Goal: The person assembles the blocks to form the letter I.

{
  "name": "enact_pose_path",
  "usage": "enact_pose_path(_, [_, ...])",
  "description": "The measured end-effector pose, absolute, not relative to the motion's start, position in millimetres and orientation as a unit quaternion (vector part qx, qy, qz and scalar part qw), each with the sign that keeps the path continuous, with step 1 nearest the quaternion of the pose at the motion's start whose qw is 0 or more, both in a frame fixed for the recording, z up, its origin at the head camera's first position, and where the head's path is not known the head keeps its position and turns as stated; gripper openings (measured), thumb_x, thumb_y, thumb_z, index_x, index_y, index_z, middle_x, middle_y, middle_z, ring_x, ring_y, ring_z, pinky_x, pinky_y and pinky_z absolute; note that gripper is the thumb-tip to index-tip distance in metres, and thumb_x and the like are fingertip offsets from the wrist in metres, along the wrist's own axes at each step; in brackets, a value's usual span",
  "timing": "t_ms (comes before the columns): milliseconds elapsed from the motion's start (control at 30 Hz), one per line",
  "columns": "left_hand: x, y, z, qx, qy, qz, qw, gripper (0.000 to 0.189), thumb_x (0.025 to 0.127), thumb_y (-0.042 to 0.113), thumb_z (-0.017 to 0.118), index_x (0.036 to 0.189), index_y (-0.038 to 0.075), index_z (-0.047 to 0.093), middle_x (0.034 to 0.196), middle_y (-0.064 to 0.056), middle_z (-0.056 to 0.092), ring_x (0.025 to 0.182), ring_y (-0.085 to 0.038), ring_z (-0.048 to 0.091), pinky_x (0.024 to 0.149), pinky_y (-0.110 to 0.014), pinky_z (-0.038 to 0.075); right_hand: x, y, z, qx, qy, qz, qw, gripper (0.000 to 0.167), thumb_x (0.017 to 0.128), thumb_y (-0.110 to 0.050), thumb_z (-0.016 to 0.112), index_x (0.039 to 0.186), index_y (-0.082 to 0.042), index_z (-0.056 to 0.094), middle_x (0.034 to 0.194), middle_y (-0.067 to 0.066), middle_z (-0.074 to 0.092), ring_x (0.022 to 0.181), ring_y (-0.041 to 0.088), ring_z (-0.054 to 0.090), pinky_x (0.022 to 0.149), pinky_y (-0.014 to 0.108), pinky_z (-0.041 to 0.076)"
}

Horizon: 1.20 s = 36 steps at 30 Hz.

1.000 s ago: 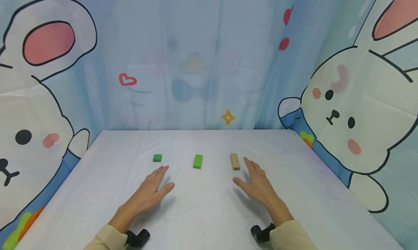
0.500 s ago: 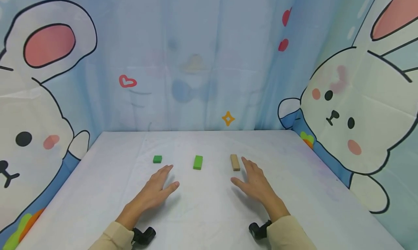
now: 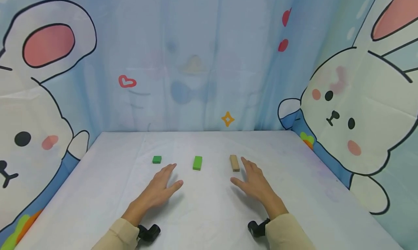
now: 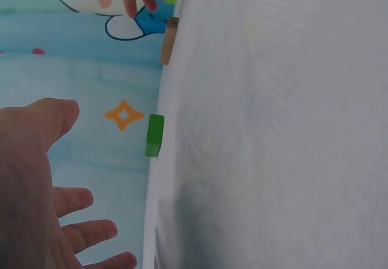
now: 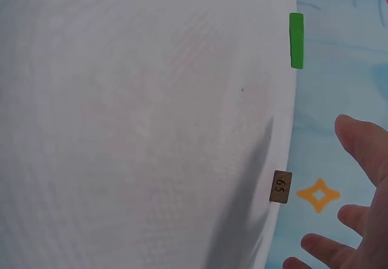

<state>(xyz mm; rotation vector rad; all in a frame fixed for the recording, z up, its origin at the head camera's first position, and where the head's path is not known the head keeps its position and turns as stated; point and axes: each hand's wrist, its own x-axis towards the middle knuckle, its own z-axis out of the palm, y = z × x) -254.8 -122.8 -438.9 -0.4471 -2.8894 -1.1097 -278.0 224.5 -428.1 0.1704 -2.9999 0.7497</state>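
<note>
On the white worktop (image 3: 209, 217) lie three blocks in a row, well apart: a small dark green rectangular block (image 3: 157, 159) at left, a bright green oblong block (image 3: 197, 163) in the middle, and a tan wooden oblong block (image 3: 234, 163) at right, its end marked "65". The left hand (image 3: 158, 190) hovers near the two green ones, grip loose, fingers spread; the right hand (image 3: 255, 186), likewise spread, hovers just beside the tan block, apart from it.
</note>
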Motion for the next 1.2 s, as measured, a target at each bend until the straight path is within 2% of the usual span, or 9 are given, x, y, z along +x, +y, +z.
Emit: enact_pose_path(1200, [-283.7, -90.6, -440.4, -0.150, -0.921, -0.359, 0.001, 0.075, 0.102, 0.047, 0.059, 0.162, 0.009, 0.033, 0.167, -0.016, 0.034, 0.155, -0.040, 0.029, 0.124, -0.059, 0.027, -291.2, 224.2, -431.2, 0.046, -0.962, 0.269, 0.022, 0.091, 0.097, -0.047, 0.066, 0.164, -0.007, 0.021, 0.164, 0.030, 0.027, 0.151, 0.052, 0.029, 0.117, 0.068, 0.032])
